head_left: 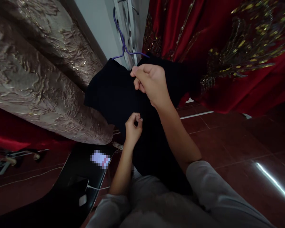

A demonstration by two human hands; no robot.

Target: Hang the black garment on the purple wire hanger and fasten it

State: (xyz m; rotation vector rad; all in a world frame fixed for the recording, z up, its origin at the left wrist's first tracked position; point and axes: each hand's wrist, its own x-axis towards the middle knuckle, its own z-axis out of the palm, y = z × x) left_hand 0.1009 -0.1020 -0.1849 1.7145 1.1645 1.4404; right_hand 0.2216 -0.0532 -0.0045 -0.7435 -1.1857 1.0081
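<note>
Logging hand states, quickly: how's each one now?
Left hand: fingers curled; whether holding anything cannot be told.
Right hand: closed; anything held cannot be told.

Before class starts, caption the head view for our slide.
Left hand and right hand, fingers curled, before a dark cloth garment on a thin purple hanger.

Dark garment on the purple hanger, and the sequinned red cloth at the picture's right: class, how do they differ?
Colour: the dark garment looks near-black; the red cloth is deep red.
Decoration: the dark garment looks plain; the red cloth bears gold sequins.
Both hang as draped fabric.
</note>
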